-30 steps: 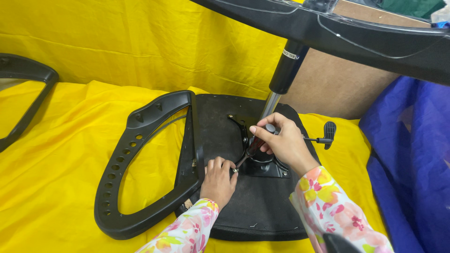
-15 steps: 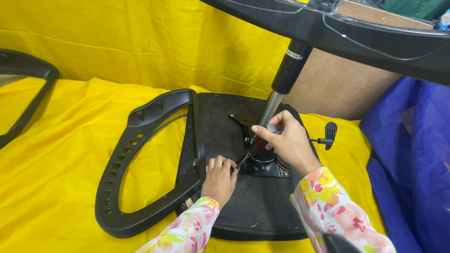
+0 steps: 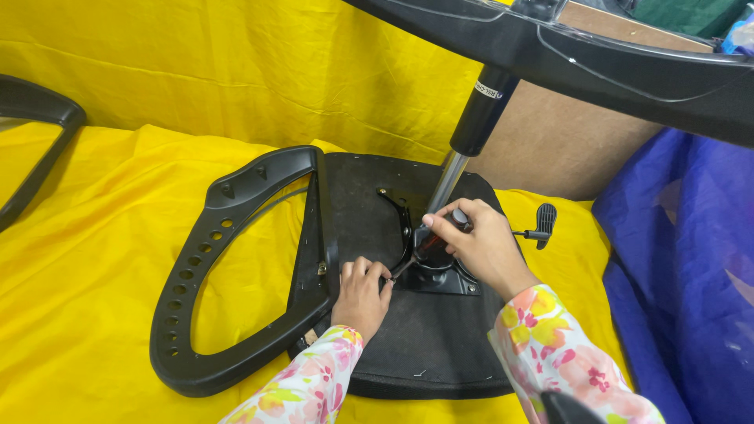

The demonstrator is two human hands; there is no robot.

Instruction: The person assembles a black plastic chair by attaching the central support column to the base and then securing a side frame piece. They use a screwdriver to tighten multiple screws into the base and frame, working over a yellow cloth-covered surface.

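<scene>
Head view, looking down, close over hands (image 3: 424, 267).
</scene>
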